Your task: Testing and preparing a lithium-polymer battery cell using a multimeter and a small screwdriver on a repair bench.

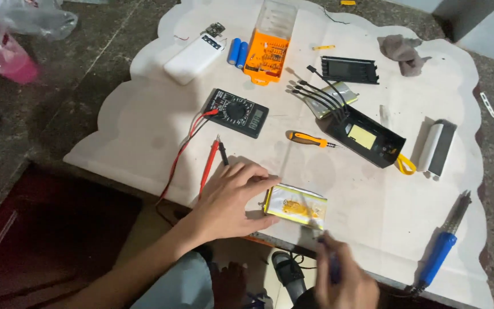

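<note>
head view shows the right hand (343, 283) nearest, at 6 o'clock, closed around a dark thin tool; what tool it is i cannot tell because of blur. just above, the left hand (227, 200) lies flat with open fingers, its fingertips pressing the left edge of a silver pouch battery (296, 206) with a yellow patch, near the front edge of the mat. it seems the battery is being steadied for work at its contacts, which calls for a careful tip. farther, at 12 o'clock, a black multimeter (236, 112) with red probes, an orange screwdriver (310, 139), an opened black case (370, 139). a pale scalloped mat (144, 123) covers the dark stone surface.
</note>
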